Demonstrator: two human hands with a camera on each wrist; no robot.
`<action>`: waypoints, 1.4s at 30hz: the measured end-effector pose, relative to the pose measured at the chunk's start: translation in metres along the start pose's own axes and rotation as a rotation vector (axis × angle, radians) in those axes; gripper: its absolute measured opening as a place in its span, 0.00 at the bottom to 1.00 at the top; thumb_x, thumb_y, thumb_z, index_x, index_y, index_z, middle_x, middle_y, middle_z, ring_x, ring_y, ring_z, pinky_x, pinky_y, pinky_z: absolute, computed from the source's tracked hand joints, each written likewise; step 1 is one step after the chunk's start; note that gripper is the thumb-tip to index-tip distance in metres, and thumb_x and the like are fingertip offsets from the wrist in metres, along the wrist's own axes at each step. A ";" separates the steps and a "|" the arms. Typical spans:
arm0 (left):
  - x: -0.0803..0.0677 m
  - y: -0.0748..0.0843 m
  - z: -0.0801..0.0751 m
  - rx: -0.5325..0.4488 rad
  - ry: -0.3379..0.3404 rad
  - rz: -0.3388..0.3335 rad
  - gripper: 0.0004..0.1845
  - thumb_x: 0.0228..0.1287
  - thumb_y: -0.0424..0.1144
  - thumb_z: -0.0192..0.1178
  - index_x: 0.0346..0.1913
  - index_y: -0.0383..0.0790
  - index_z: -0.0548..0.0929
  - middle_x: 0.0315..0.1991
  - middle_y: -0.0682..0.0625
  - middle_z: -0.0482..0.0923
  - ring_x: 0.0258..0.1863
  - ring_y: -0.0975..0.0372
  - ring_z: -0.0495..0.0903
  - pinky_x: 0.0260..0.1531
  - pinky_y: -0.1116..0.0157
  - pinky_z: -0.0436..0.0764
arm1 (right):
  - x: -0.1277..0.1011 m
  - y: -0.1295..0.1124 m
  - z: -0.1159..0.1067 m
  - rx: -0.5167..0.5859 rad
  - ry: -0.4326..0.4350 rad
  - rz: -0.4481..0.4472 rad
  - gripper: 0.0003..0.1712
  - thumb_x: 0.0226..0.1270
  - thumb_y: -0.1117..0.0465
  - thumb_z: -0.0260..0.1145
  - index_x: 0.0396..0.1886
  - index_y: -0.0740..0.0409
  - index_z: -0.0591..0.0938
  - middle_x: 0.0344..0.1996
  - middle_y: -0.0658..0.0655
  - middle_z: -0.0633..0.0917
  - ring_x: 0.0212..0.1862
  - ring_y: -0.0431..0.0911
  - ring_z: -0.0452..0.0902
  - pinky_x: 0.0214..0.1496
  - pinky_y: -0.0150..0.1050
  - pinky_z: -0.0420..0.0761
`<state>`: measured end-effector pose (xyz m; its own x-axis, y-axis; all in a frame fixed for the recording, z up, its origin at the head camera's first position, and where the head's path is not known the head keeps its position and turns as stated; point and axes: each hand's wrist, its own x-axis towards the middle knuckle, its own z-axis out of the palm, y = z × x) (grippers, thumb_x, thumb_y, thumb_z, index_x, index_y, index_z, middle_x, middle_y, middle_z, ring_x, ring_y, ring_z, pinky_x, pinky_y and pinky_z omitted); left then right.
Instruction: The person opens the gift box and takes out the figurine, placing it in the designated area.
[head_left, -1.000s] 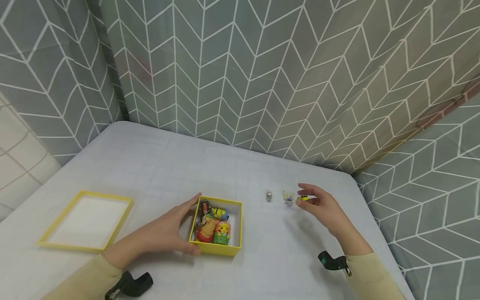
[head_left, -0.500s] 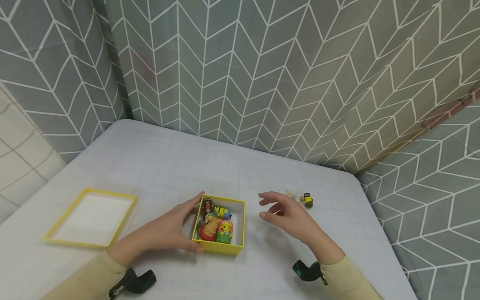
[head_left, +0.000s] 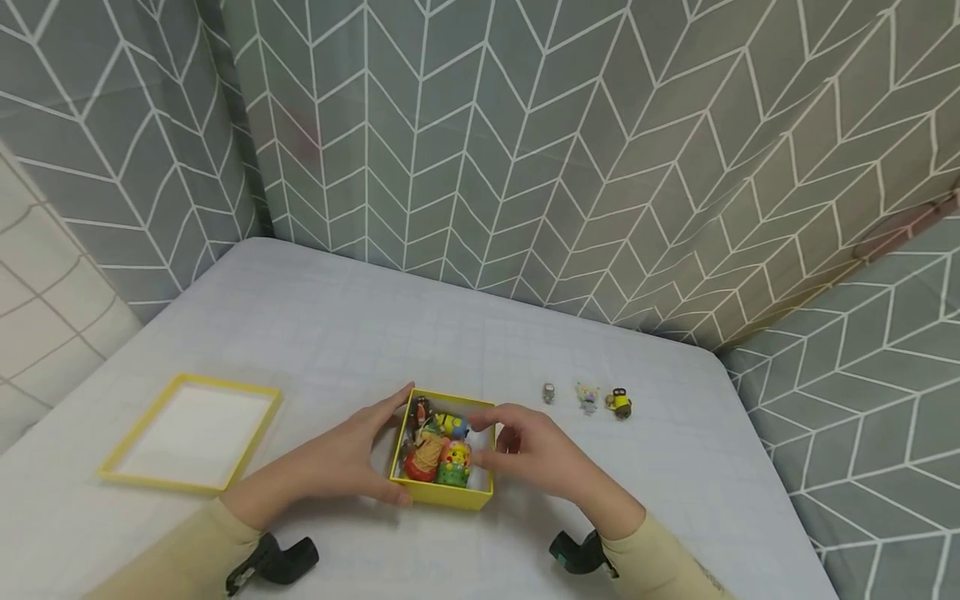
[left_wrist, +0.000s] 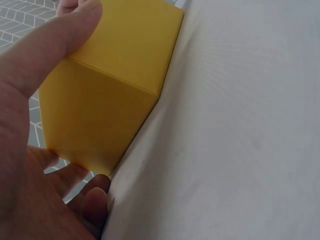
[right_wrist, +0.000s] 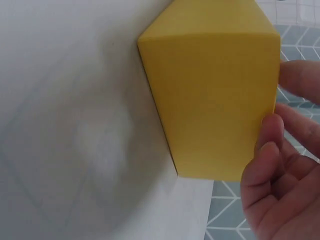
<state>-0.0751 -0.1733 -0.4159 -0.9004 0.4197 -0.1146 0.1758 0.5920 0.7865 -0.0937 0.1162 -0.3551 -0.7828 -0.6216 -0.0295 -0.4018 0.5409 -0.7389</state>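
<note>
A small yellow box (head_left: 447, 496) holding several toy figures (head_left: 438, 450) stands at the table's near middle. My left hand (head_left: 378, 450) grips its left side, thumb at the near corner and fingers at the far corner. In the left wrist view the thumb (left_wrist: 65, 35) lies on the box wall (left_wrist: 110, 90). My right hand (head_left: 504, 440) is at the box's right rim, fingers loosely curled, with nothing in them. The right wrist view shows those fingertips (right_wrist: 270, 140) beside the box wall (right_wrist: 215, 100).
A grey figure (head_left: 549, 392), a pale figure (head_left: 587, 397) and a yellow figure (head_left: 619, 403) stand in a row to the right of the box. The yellow box lid (head_left: 191, 433) lies open side up at the left. Patterned grey curtains (head_left: 525, 167) close off the table's far and right sides.
My right hand let go of the yellow figure at the right and travelled left to the box's right rim. The left hand kept its hold on the box.
</note>
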 end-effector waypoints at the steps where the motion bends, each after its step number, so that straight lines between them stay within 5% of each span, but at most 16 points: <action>1: 0.000 0.000 0.000 -0.002 -0.002 0.001 0.76 0.27 0.71 0.77 0.80 0.58 0.43 0.72 0.47 0.62 0.73 0.50 0.54 0.68 0.41 0.56 | 0.001 -0.001 0.002 -0.019 0.000 -0.010 0.24 0.63 0.54 0.73 0.57 0.53 0.83 0.48 0.50 0.84 0.30 0.40 0.74 0.30 0.34 0.77; 8: 0.001 0.000 0.000 -0.015 0.004 0.029 0.76 0.27 0.71 0.78 0.80 0.55 0.43 0.72 0.46 0.63 0.72 0.51 0.56 0.69 0.42 0.56 | 0.007 -0.005 0.011 -0.124 -0.052 -0.025 0.22 0.62 0.55 0.74 0.56 0.52 0.84 0.49 0.47 0.84 0.24 0.37 0.72 0.28 0.33 0.77; 15: 0.001 0.001 -0.001 -0.017 -0.002 0.034 0.76 0.28 0.71 0.77 0.80 0.55 0.43 0.70 0.47 0.64 0.72 0.52 0.55 0.68 0.42 0.57 | 0.013 -0.011 0.013 -0.312 -0.140 -0.017 0.26 0.59 0.51 0.76 0.57 0.51 0.84 0.49 0.44 0.83 0.46 0.41 0.78 0.48 0.34 0.78; 20: 0.002 0.002 -0.001 -0.028 -0.003 0.036 0.76 0.28 0.70 0.78 0.80 0.54 0.43 0.71 0.47 0.62 0.72 0.52 0.56 0.68 0.42 0.57 | 0.019 -0.015 0.014 -0.418 -0.166 -0.009 0.28 0.55 0.52 0.78 0.56 0.53 0.85 0.47 0.43 0.84 0.50 0.39 0.78 0.54 0.35 0.78; 42: 0.001 -0.001 -0.001 -0.026 0.008 0.037 0.76 0.28 0.69 0.78 0.80 0.54 0.43 0.72 0.44 0.62 0.72 0.50 0.57 0.69 0.42 0.56 | 0.027 -0.016 0.021 -0.407 -0.169 0.074 0.30 0.50 0.51 0.81 0.55 0.49 0.84 0.46 0.41 0.83 0.49 0.38 0.77 0.52 0.35 0.78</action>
<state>-0.0762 -0.1741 -0.4165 -0.8965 0.4357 -0.0807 0.1989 0.5584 0.8054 -0.0985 0.0791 -0.3586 -0.7416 -0.6381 -0.2071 -0.5282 0.7457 -0.4061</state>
